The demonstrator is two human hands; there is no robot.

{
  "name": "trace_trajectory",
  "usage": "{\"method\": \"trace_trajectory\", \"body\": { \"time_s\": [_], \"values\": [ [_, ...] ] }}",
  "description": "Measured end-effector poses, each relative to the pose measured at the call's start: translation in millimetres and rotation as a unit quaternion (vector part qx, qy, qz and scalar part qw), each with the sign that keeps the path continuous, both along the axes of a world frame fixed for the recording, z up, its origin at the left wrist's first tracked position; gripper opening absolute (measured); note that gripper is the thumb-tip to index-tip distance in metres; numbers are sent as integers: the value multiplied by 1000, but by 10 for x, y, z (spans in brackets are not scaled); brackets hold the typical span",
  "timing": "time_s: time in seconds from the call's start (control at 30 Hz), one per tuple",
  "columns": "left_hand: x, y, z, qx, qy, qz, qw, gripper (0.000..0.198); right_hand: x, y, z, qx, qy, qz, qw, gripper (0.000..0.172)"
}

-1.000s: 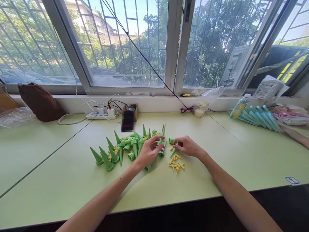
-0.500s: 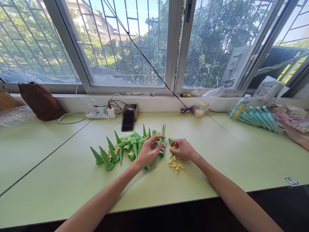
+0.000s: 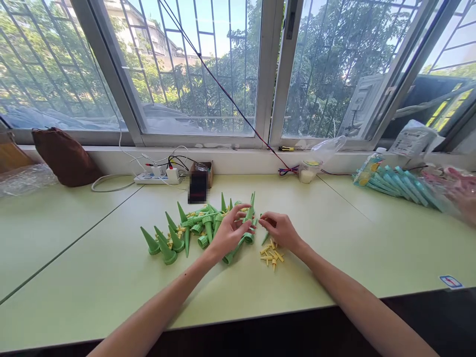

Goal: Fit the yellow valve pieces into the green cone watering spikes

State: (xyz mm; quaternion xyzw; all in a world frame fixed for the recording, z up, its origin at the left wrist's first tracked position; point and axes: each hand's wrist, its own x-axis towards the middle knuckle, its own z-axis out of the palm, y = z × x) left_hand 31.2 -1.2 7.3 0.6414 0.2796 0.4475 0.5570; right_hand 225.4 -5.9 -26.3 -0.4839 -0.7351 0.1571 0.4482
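Green plastic spikes (image 3: 167, 252), hollow cones with ribbed collars, lie and stand in a heap on the pale green table, with small yellow plastic pieces among them. At the heap's right end my left hand (image 3: 231, 230) curls its fingers round an upright green spike (image 3: 251, 206). Just to the right, my right hand (image 3: 281, 229) is closed in a pinch, its fingertips close to that spike; whatever they hold is too small to make out. Below my right hand lies a little pile of yellow pieces (image 3: 273, 256). Part of another green spike (image 3: 265, 238) shows beside my right fingers.
At the back stand a power strip (image 3: 148, 178), a small box (image 3: 208, 171) with a dark blurred object before it, and a bagged tub (image 3: 308, 171). Blue-green packs (image 3: 401, 183) and a bottle (image 3: 372, 166) lie right, near another person's blurred hand (image 3: 466, 201). A brown bag (image 3: 65, 156) sits left.
My right hand has shifted slightly left toward the upright spike, and the green collar beside its fingers is now hidden. My left hand keeps its place. The other person's hand at far right has moved.
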Motion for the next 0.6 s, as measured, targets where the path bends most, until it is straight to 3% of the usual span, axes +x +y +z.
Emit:
{"method": "trace_trajectory", "body": {
  "time_s": [0.23, 0.6],
  "values": [
    [17, -13, 32, -64, -48, -16, 997, 53, -57, -116, 96, 69, 121, 16, 990, 18],
    [16, -15, 4, -57, -46, -34, 997, 50, -104, -145, 84, 38, 101, 39, 993, 21]
  ]
}}
